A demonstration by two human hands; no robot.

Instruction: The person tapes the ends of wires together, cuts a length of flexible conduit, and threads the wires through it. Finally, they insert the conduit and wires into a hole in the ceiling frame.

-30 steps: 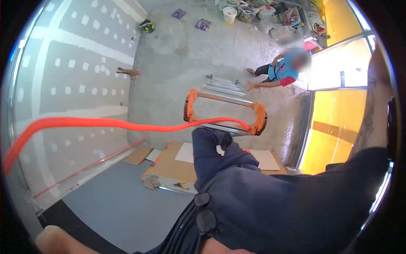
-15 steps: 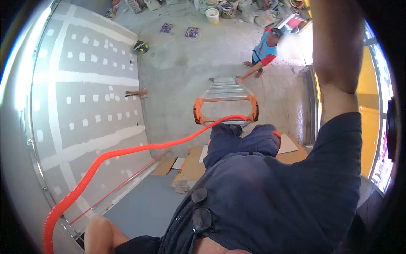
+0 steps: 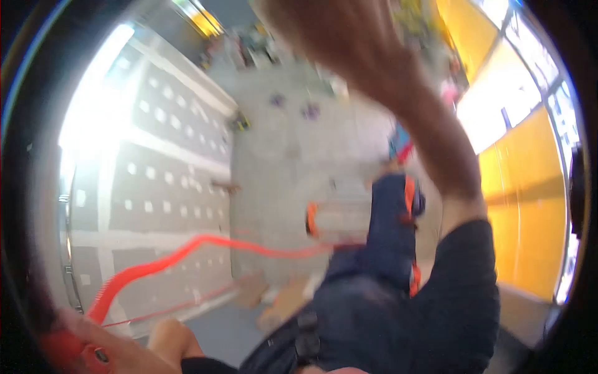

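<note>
My left hand (image 3: 121, 346) is at the lower left, where a red corrugated hose (image 3: 146, 269) runs into it; its fingers look wrapped round the hose, though blurred. A small round dark piece with a red rim sits on this hand. The hose stretches right across the view to my dark trousers (image 3: 392, 218). My right arm rises across the top, and the right hand (image 3: 311, 25) is smeared and cut by the upper edge, its fingers hidden. Below me stands a stepladder (image 3: 313, 220) with an orange top, partly covered by my leg.
A plasterboard wall (image 3: 149, 187) with white filler patches lies left. A yellow panel (image 3: 523, 212) and bright windows are right. A co-worker's blue-and-red shirt (image 3: 402, 142) shows behind my arm. Cardboard sheets (image 3: 289, 305) lie below; bags and buckets line the far floor.
My view has shifted and turned. My left hand has come into view at the hose. The right arm has swung left across the top, and one leg is now raised over the ladder.
</note>
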